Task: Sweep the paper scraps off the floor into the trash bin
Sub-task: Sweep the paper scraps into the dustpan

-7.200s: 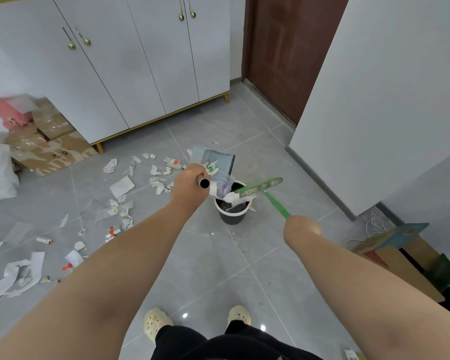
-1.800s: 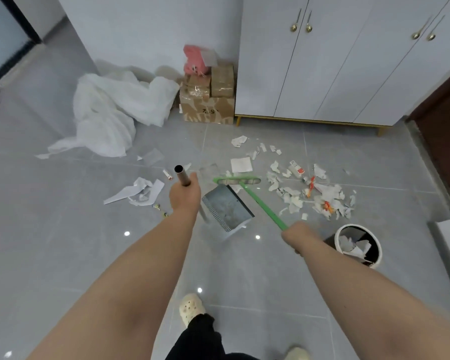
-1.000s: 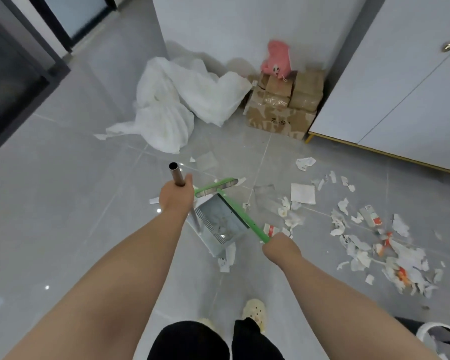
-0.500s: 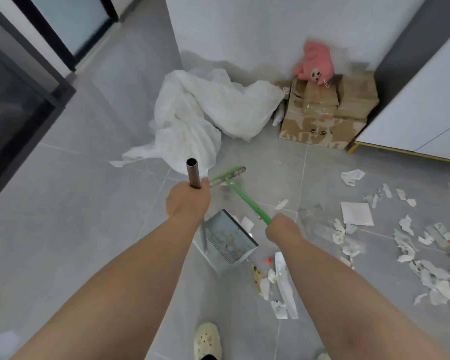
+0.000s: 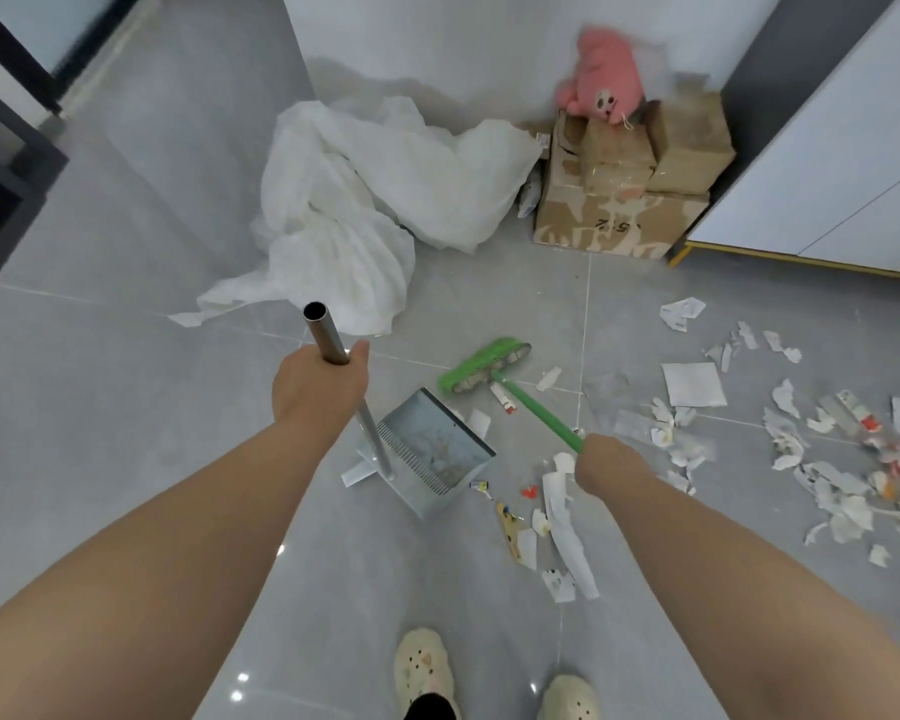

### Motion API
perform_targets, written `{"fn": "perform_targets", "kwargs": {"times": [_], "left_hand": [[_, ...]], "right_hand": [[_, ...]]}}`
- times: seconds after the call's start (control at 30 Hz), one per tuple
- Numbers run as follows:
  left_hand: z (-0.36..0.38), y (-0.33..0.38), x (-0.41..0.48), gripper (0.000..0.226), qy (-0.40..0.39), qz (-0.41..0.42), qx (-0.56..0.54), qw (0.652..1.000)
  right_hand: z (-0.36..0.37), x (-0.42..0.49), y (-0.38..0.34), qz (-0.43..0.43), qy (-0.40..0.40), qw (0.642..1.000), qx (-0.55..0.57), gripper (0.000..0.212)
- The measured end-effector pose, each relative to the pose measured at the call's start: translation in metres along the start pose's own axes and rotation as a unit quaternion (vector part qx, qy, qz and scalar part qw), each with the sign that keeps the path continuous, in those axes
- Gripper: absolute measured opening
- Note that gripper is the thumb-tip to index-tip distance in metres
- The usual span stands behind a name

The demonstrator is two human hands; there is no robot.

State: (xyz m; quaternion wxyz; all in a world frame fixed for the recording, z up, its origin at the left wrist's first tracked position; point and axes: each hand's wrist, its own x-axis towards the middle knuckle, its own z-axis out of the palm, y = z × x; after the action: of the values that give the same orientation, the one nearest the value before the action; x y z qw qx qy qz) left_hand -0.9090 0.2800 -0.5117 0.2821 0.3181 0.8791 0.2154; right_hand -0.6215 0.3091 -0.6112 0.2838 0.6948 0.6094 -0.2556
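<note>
My left hand (image 5: 319, 387) grips the metal pole of a grey dustpan (image 5: 432, 449) that sits on the floor in front of me. The green handle of a broom is held by my right hand (image 5: 606, 467); its green broom head (image 5: 484, 363) lies on the tiles beyond the pan. A small group of paper scraps (image 5: 557, 522) lies just right of the pan, between it and my right arm. A larger spread of torn paper scraps (image 5: 822, 449) covers the floor at the right. The trash bin is out of view.
A heap of white cloth (image 5: 375, 200) lies against the wall ahead. Cardboard boxes (image 5: 619, 200) with a pink plush toy (image 5: 601, 75) on top stand beside a white cabinet (image 5: 842, 163) at the right. My feet in pale clogs (image 5: 422, 672) are at the bottom edge.
My view has turned left and away from the trash bin. The broom head has swung right, from beside the pan's pole to beyond the pan. Both hands keep their hold.
</note>
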Motion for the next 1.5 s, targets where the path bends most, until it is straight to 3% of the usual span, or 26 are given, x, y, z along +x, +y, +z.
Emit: {"fn": "perform_targets", "kwargs": {"times": [0.33, 0.63, 0.9, 1.2, 1.5], "left_hand": [[-0.011, -0.003, -0.058, 0.019, 0.033, -0.031, -0.071, 0.996], [-0.012, -0.054, -0.12, 0.013, 0.051, -0.017, -0.088, 0.995], [0.01, -0.103, -0.149, 0.015, 0.017, -0.03, -0.071, 0.997], [0.02, -0.14, -0.183, 0.018, -0.021, -0.018, -0.025, 0.999], [0.033, -0.173, -0.211, 0.031, 0.004, -0.046, -0.058, 0.997]], "right_hand": [[-0.024, -0.035, 0.072, 0.026, 0.033, 0.999, 0.006, 0.025], [0.009, -0.071, 0.011, -0.113, 0.005, 0.993, 0.016, 0.025], [0.07, -0.102, 0.009, -0.158, 0.001, 0.98, -0.118, 0.031], [0.077, -0.134, 0.085, -0.065, 0.028, 0.987, -0.145, 0.034], [0.111, -0.156, 0.107, 0.035, -0.057, 0.996, 0.058, 0.033]]}}
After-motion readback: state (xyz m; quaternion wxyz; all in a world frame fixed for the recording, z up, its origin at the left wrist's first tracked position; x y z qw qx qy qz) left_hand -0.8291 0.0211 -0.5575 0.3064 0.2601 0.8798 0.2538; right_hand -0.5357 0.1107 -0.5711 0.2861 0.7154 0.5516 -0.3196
